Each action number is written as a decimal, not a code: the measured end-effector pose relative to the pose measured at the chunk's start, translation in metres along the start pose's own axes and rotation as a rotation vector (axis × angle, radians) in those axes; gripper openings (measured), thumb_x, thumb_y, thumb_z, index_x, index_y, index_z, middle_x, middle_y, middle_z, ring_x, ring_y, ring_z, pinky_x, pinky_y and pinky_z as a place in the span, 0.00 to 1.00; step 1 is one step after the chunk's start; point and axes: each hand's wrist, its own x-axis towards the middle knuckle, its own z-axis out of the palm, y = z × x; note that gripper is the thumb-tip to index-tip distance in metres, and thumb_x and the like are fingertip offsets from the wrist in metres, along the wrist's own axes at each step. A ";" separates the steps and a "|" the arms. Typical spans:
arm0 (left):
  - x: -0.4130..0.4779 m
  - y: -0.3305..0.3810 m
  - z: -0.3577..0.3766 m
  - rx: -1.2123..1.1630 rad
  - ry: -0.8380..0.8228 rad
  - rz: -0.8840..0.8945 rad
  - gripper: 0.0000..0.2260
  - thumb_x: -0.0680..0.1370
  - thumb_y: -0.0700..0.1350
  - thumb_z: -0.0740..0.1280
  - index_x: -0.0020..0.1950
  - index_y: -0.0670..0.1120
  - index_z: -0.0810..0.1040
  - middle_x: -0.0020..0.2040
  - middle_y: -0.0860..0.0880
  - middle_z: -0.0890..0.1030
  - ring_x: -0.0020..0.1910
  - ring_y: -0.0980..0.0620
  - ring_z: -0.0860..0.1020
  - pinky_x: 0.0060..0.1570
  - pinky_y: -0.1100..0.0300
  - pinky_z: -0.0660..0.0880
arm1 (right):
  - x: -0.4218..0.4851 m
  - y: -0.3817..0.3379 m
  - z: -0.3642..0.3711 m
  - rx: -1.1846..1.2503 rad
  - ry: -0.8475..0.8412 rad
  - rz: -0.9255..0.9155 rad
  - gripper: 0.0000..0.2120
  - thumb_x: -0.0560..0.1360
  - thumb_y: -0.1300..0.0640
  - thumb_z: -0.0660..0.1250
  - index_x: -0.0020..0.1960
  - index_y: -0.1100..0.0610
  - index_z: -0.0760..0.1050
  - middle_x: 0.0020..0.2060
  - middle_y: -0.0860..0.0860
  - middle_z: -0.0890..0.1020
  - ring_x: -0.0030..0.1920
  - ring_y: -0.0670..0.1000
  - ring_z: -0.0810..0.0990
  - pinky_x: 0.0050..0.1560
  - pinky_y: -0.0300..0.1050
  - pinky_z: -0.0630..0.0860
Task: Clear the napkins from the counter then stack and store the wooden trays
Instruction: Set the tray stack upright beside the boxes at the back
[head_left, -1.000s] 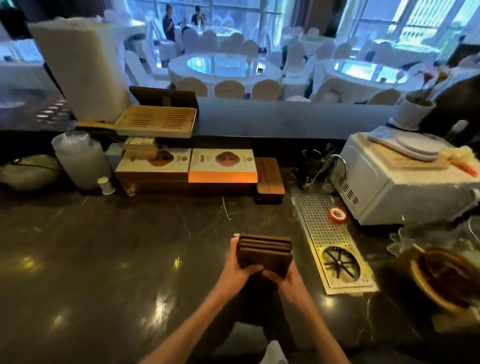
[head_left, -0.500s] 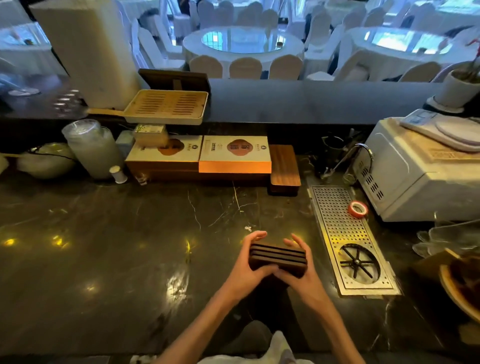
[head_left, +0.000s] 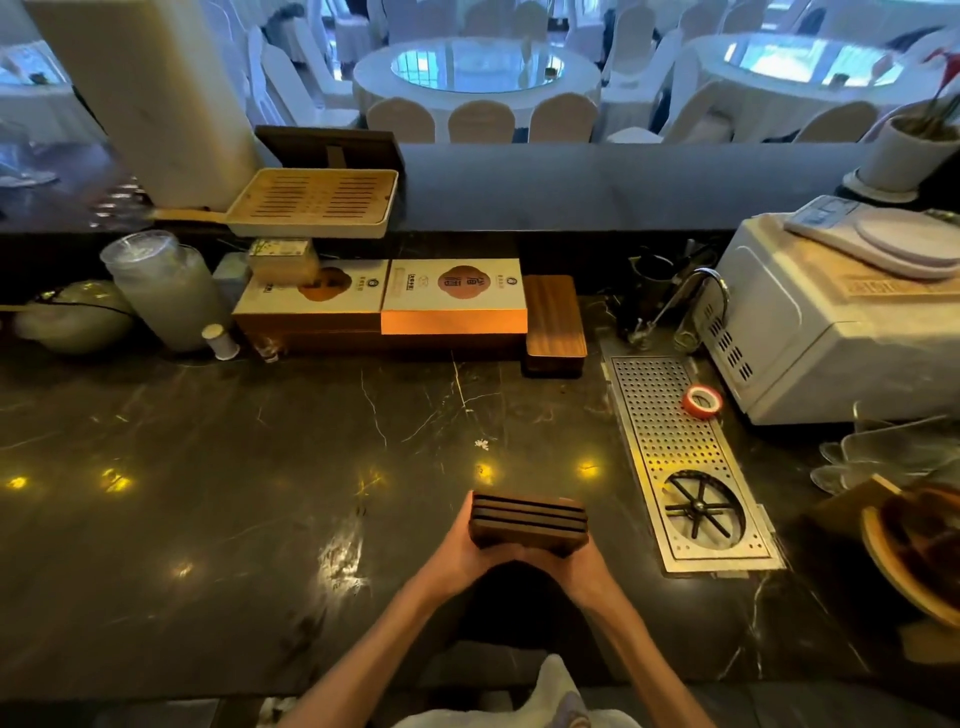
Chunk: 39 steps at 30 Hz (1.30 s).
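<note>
A stack of several small dark wooden trays (head_left: 529, 522) is held level just above the dark marble counter (head_left: 260, 467), near its front edge. My left hand (head_left: 457, 545) grips the stack's left end and my right hand (head_left: 584, 564) cups its right end from below. Another dark wooden tray stack (head_left: 554, 323) rests at the back of the counter, beside two flat gift boxes (head_left: 452, 296). A tiny white scrap (head_left: 481, 444) lies on the counter. A white cloth (head_left: 556, 691) shows at the bottom edge, under my arms.
A perforated metal drain grid (head_left: 685, 462) with a red tape roll (head_left: 701, 401) lies to the right. A white appliance (head_left: 831, 332) stands behind it. A slatted bamboo tray (head_left: 311, 202), plastic cup stack (head_left: 166, 288) and wooden bowl (head_left: 909, 556) line the edges.
The stack has tipped from tilted up toward me to lying level. My fingers, spread over its top half a second ago, now grip only its ends. The view has dipped downward.
</note>
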 end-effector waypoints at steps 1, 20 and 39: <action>0.002 -0.005 -0.001 0.024 -0.020 -0.020 0.27 0.71 0.42 0.76 0.66 0.37 0.70 0.61 0.41 0.80 0.63 0.47 0.79 0.64 0.46 0.75 | 0.001 0.002 -0.001 -0.020 -0.027 0.005 0.29 0.68 0.54 0.79 0.65 0.61 0.73 0.58 0.53 0.83 0.60 0.53 0.81 0.63 0.59 0.77; -0.004 0.018 0.049 -0.172 0.166 -0.518 0.34 0.68 0.67 0.71 0.66 0.55 0.61 0.57 0.53 0.77 0.53 0.57 0.80 0.39 0.65 0.77 | 0.015 -0.019 -0.038 0.178 -0.078 0.479 0.38 0.62 0.36 0.77 0.65 0.56 0.73 0.54 0.55 0.85 0.54 0.55 0.85 0.61 0.57 0.78; 0.101 0.053 0.048 -0.143 0.336 -0.361 0.28 0.73 0.60 0.70 0.67 0.50 0.64 0.55 0.57 0.77 0.52 0.59 0.80 0.42 0.66 0.78 | 0.071 -0.044 -0.051 0.256 0.154 0.265 0.37 0.67 0.41 0.75 0.73 0.46 0.65 0.58 0.50 0.82 0.56 0.52 0.83 0.57 0.56 0.81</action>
